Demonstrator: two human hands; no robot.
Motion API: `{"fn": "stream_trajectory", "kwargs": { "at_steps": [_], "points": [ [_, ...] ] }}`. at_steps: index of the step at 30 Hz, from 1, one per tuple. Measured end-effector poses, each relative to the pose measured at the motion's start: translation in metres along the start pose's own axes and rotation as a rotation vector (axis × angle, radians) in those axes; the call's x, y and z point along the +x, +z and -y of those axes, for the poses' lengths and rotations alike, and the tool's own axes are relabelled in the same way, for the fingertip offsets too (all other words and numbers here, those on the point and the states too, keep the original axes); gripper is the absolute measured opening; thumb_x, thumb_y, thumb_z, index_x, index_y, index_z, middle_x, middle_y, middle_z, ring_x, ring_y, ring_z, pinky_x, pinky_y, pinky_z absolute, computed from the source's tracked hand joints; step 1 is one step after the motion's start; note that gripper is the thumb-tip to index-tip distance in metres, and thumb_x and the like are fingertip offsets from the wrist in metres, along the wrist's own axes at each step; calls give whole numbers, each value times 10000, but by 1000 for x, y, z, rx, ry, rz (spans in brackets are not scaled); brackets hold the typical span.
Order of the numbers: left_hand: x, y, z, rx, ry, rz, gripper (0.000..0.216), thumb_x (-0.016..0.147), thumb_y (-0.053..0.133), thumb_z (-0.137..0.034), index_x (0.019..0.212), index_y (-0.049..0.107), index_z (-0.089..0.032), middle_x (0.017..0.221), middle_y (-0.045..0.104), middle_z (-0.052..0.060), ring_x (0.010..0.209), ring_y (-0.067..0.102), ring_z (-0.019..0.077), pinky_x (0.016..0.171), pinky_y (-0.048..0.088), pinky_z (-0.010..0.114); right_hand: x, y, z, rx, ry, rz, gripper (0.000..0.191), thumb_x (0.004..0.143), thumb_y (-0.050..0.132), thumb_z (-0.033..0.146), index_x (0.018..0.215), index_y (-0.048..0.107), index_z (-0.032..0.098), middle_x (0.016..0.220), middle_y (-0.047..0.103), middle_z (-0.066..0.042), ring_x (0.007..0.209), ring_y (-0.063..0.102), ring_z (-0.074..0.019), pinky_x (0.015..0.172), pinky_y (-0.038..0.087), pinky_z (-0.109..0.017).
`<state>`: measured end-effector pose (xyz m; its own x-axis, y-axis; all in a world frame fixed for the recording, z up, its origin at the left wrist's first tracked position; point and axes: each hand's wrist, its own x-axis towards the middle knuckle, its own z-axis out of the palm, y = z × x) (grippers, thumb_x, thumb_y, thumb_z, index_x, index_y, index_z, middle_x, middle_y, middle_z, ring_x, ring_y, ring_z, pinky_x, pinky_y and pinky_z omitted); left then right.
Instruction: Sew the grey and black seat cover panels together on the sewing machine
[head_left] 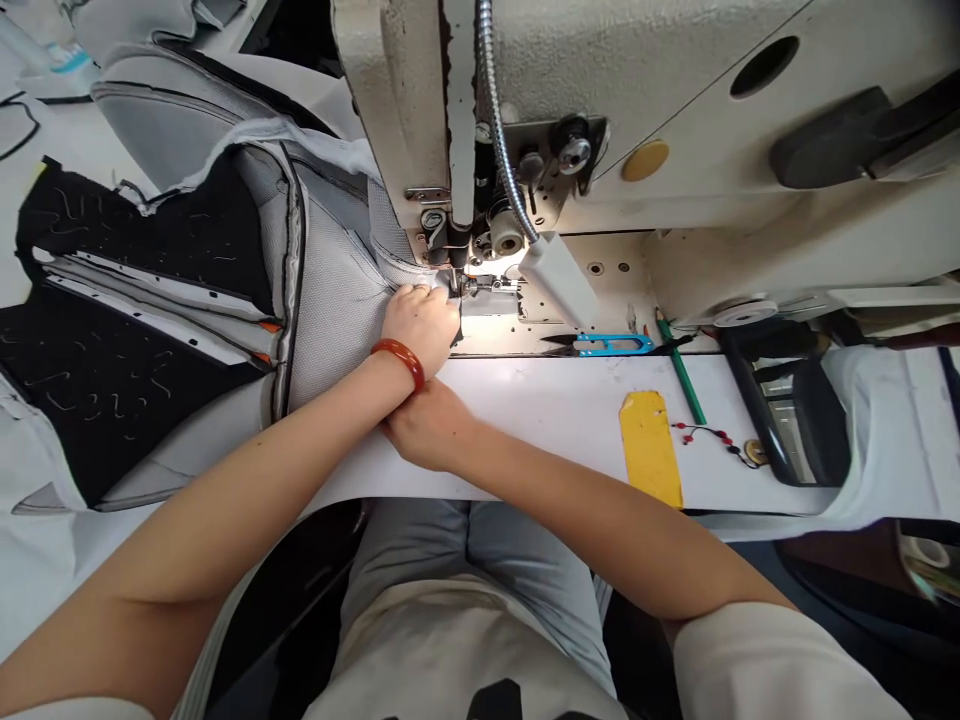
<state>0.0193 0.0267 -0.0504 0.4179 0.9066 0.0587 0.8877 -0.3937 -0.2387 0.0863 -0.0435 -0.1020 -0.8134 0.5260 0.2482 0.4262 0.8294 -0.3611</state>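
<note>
A sewing machine (405, 120) stands over a sewn piece of grey mesh fabric (341, 290), whose edge reaches the lit presser foot (456, 282). My left hand (422, 325), with a red-brown bangle at the wrist, is closed on the fabric right in front of the foot, its fingers curled. Just below, my right hand (431, 425) tucks under my left wrist, closed into a curl. Its fingertips are hidden, so what it holds does not show. Black panels (142, 240) with white strips and loose thread ends belong to the work on the left.
Blue thread snips (615, 345) lie on the machine bed beside a green pencil (681, 370). Farther right are a yellow card (651, 450), a beaded string (712, 432) and a black glossy tray-like object (795, 410). A white lamp (559, 278) hangs by the needle.
</note>
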Motion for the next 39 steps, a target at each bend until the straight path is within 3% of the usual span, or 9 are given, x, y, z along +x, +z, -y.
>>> {"fn": "stream_trajectory", "kwargs": {
  "at_steps": [8,12,17,22,25,29,33,37,39],
  "points": [
    [2,11,6,-9,25,-165,278,860,450,-118,809,723,-141,746,646,126,793,612,252,716,402,397,-2,0,4,-12,76,-79,335,969,419,179,1085,718,82,1032,732,-168,1022,616,-284,996,387,-478],
    [6,12,7,-31,4,-174,287,883,430,-135,791,702,-150,756,650,130,784,607,249,723,406,400,-2,-8,8,-14,95,-19,330,964,430,180,1100,710,72,1100,716,-173,1098,589,-305,1043,355,-499],
    [3,2,4,-61,-80,-37,253,866,452,-133,913,700,-147,879,674,147,907,614,285,832,420,430,-4,-14,4,-30,58,-24,330,961,433,170,1120,704,69,1131,709,-169,1125,587,-311,1079,346,-506],
    [-29,-19,-7,-38,-284,-133,340,852,497,-153,1167,624,-172,1166,627,153,1098,540,333,969,364,500,-10,-15,2,-48,53,-66,314,939,471,146,1097,737,96,1095,729,-151,1094,612,-314,1065,383,-537],
    [-44,-26,-11,-26,-392,-106,368,841,515,-153,1198,600,-155,1224,585,173,1146,506,359,973,367,522,-15,-14,8,-94,67,-111,319,944,485,175,1126,733,91,1119,721,-164,1121,601,-334,1093,354,-572],
    [-52,-26,-10,-6,-285,6,515,800,575,-151,1313,537,-116,1233,578,178,1173,497,358,1034,371,493,-17,-12,19,-89,81,-109,322,945,483,147,1158,717,88,1101,724,-175,1096,616,-317,1096,355,-582],
    [-56,-19,0,10,-241,35,474,890,437,-114,1355,519,-82,1216,605,197,1168,519,336,960,434,447,-17,-13,21,-53,25,-77,283,933,504,124,1074,746,81,1051,738,-171,1092,634,-295,1122,366,-540],
    [-54,-13,21,-55,-207,22,400,966,334,-165,1224,639,-168,1144,666,119,1030,577,265,911,448,392,-14,-18,11,-158,140,-158,378,975,434,123,1255,606,-64,1329,582,-273,1303,516,-322,1149,361,-490],
    [-49,-14,30,-56,-225,12,401,951,335,-138,1170,665,-201,1114,673,76,1032,570,237,908,440,360,-14,-19,6,-163,176,-130,447,991,458,201,1326,532,-87,1410,501,-285,1356,457,-350,1149,356,-511]
  ]
}}
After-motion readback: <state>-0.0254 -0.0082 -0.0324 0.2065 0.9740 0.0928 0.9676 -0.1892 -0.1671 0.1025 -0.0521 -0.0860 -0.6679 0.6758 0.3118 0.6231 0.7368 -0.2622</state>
